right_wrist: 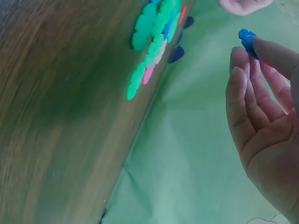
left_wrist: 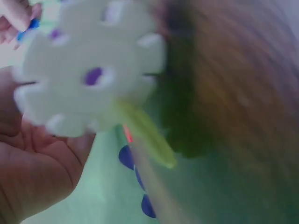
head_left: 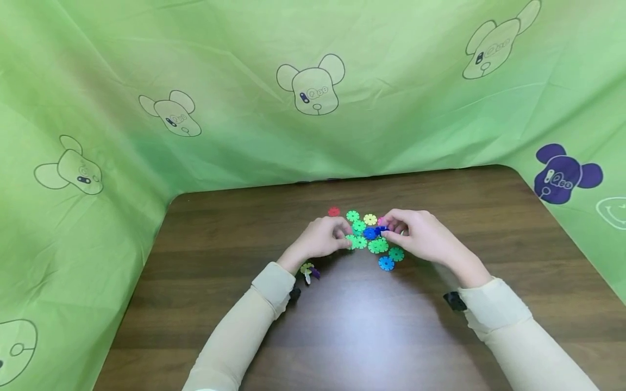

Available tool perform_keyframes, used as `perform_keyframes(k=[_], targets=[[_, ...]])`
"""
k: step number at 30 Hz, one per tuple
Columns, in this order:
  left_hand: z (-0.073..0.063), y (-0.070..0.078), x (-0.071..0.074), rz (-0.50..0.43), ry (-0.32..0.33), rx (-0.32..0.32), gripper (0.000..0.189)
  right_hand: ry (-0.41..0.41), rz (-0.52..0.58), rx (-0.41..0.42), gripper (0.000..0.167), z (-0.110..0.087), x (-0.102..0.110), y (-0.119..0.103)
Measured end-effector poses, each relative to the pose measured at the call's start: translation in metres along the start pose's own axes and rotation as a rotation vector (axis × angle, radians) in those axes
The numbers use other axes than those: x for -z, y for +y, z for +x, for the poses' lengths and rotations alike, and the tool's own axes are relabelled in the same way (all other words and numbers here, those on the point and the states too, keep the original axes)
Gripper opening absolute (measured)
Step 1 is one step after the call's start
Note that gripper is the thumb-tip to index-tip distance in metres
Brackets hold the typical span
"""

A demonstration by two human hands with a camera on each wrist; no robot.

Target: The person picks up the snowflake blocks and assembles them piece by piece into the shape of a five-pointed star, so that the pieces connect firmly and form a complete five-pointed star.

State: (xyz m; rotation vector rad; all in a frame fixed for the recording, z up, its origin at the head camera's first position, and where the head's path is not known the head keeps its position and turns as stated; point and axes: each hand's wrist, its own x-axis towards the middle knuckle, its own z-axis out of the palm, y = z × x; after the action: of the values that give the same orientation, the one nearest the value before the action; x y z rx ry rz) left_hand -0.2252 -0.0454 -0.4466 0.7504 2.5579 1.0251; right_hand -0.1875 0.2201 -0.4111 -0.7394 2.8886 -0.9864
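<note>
My right hand (head_left: 418, 233) pinches a dark blue notched disc (head_left: 381, 229) between thumb and fingertips; the right wrist view shows this blue piece (right_wrist: 247, 41) held up off the table. My left hand (head_left: 325, 237) is beside the group, thumb and fingers loosely bent with a gap between them, its fingertips right by a green disc (head_left: 350, 241). Between the hands another blue disc (head_left: 370, 233) lies among several green discs (head_left: 378, 246). Close to the left wrist camera, a white notched disc (left_wrist: 88, 70) covers part of the left hand's fingers.
A red disc (head_left: 333, 212) and a yellow disc (head_left: 370, 219) are at the far side of the group, a lighter blue disc (head_left: 386, 263) at the near side. A small yellow, white and purple cluster (head_left: 308, 270) sits by the left wrist. Green cloth (head_left: 313, 146) surrounds the wooden table (head_left: 220, 244).
</note>
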Motion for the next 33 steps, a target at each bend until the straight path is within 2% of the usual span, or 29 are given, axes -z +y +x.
perform_keyframes(k=[4, 8, 14, 18, 24, 33], targets=[[-0.007, 0.003, 0.008, -0.264, 0.071, -0.026, 0.022, 0.043, 0.027, 0.026, 0.014, -0.002, -0.002, -0.003], [-0.013, 0.012, 0.012, -0.481, 0.118, -0.027, 0.026, 0.099, 0.055, 0.073, 0.013, -0.004, -0.004, -0.008], [-0.017, 0.023, 0.013, -0.697, 0.151, -0.013, 0.024, 0.195, 0.083, 0.193, 0.020, -0.003, -0.008, -0.016], [-0.018, 0.027, 0.013, -0.740, 0.146, -0.005, 0.022, 0.228, 0.104, 0.241, 0.024, -0.002, -0.010, -0.021], [-0.018, 0.030, 0.013, -0.752, 0.147, -0.002, 0.021, 0.251, 0.124, 0.283, 0.027, -0.001, -0.014, -0.026], [-0.020, 0.029, 0.013, -0.760, 0.147, 0.005, 0.024, 0.283, 0.063, 0.316, 0.026, 0.001, -0.016, -0.024]])
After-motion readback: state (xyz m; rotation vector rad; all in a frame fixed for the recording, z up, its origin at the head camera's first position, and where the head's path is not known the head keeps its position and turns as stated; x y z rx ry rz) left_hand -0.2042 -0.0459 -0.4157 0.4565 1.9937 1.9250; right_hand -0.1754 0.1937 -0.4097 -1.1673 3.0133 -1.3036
